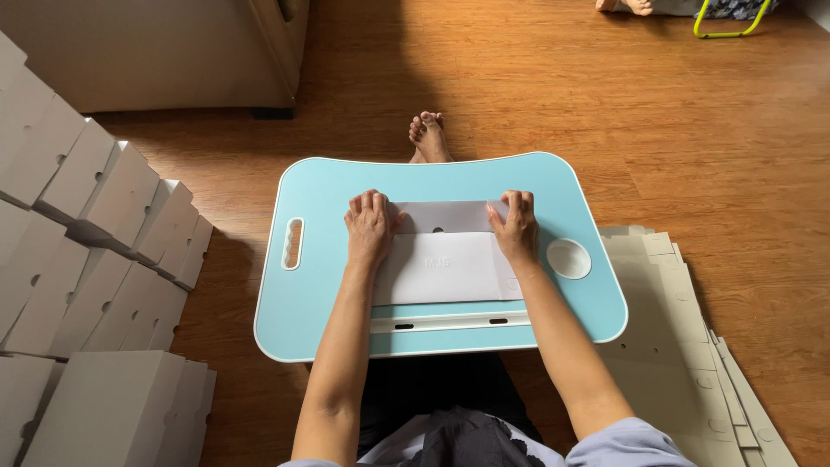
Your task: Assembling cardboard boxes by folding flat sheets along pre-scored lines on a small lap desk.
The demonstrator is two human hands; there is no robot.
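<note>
Flat between both hands [372, 227] lies white cardboard [445, 259].

Likely a home: wooden floor [536, 95], lap desk [328, 199].

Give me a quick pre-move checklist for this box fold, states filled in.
1. Left hand flat on the cardboard sheet: ok.
2. Right hand flat on its other end: ok.
3. Sheet fully on the blue lap desk: ok.
4. Far flap creased evenly: cannot tell.
5. Flat blanks stacked on the floor to the person's right: ok.
6. Folded boxes off the desk: ok.
</note>
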